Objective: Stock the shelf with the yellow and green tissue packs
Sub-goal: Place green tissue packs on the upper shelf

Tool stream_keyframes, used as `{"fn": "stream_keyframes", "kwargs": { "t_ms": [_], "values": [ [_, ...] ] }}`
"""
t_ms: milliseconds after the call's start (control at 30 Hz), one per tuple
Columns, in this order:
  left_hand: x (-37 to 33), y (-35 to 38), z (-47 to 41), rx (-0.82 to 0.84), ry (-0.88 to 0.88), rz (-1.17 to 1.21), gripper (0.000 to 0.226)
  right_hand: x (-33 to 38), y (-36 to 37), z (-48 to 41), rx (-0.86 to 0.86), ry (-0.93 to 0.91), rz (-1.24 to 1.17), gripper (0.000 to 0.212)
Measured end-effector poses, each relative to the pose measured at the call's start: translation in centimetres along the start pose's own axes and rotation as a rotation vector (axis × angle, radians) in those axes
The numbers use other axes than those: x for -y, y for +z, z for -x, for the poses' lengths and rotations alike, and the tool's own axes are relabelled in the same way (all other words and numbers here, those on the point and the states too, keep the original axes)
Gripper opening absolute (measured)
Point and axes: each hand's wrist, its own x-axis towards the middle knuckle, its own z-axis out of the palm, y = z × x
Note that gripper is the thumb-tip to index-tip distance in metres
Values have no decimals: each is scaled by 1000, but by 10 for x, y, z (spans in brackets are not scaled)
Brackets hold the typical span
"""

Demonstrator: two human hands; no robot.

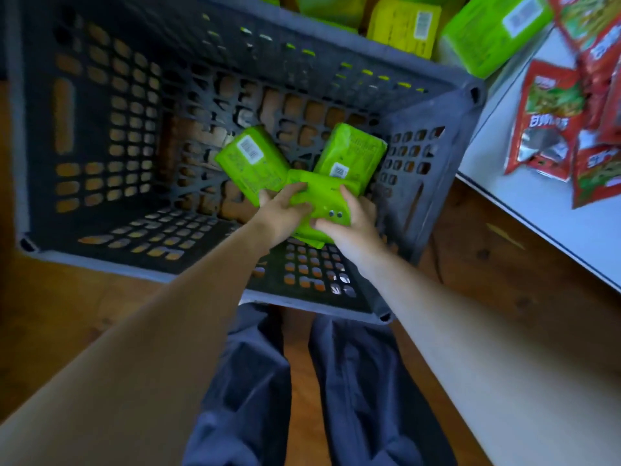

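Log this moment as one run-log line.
stage: pick | left hand: grips green tissue pack | right hand: grips same pack | crate: two more green packs lie on its floor

**Covered packs, cropped edges, unreadable print**

The left hand and right hand cover much of the held green pack; whether a second pack lies beneath it cannot be told. It hides the near ends of the left green pack and right green pack on the crate floor. Past the crate's far right corner, a yellow pack and another green pack are cut by the top edge. Red snack bags on the white shelf run off the right edge. All labels are too blurred to read.
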Motion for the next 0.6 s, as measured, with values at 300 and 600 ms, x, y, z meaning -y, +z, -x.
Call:
{"fn": "stream_keyframes", "kwargs": {
  "t_ms": [300,600],
  "values": [
    [-10,-23,93,-123,92,260,63,64,-27,79,-48,-128,199,76],
    [-94,-73,269,-291,375,237,67,172,-75,239,-50,-262,58,82]
  ]
}}
